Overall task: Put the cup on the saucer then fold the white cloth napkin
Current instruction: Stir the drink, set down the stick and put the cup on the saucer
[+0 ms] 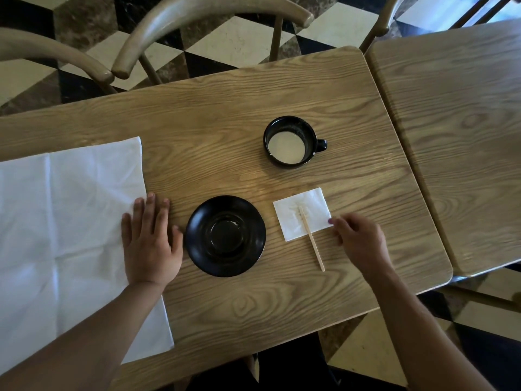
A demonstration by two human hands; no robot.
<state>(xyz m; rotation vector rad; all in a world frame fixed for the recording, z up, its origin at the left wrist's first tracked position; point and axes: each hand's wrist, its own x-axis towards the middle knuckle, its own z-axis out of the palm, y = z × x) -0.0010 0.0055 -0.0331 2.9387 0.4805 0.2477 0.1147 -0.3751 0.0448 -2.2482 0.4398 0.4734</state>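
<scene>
A black cup (290, 141) with pale milky drink stands upright on the wooden table (225, 114), handle pointing right. The black saucer (225, 236) lies bare nearer to me, apart from the cup. A large white cloth napkin (64, 235) is spread flat on the table's left side. My left hand (150, 241) rests palm down, fingers apart, on the napkin's right edge beside the saucer. My right hand (359, 241) hovers right of the saucer, fingers loosely curled, fingertips near a small paper napkin, holding nothing.
A small white paper napkin (303, 213) with a wooden stir stick (311, 238) across it lies right of the saucer. A second wooden table (462, 131) abuts on the right. Curved chair backs (197, 26) stand beyond the far edge.
</scene>
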